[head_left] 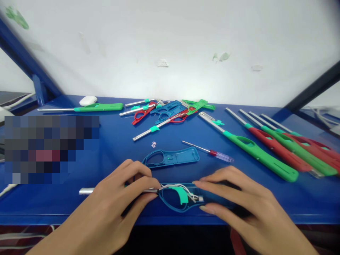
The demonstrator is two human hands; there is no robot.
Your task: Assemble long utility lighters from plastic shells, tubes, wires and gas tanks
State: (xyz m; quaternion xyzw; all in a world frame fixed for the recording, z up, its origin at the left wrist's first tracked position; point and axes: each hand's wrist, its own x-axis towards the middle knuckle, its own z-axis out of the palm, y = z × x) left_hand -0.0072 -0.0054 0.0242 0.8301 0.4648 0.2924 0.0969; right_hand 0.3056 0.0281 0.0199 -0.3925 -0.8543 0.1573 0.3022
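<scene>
Near the table's front edge lies an opened blue lighter handle half (172,207), its loop towards the left. Inside it sit a teal trigger (182,195), white wires (175,185) and a small whitish part (201,199). My left hand (124,198) is closed, thumb and fingers pinching the thin metal rod (148,190) at the handle's left end. A silver tube (86,191) sticks out left, partly behind that hand. My right hand (239,198) grips the handle's right end between thumb and fingers, hiding much of it. Just beyond lies the matching blue handle half (180,157).
A screwdriver (221,156) and tiny white pieces (153,144) lie behind the handle halves. Whole lighters (265,156) are lined up right; a green one (106,107) lies back left beside a white case (88,101). Dismantled lighter parts (170,109) are heaped at the back.
</scene>
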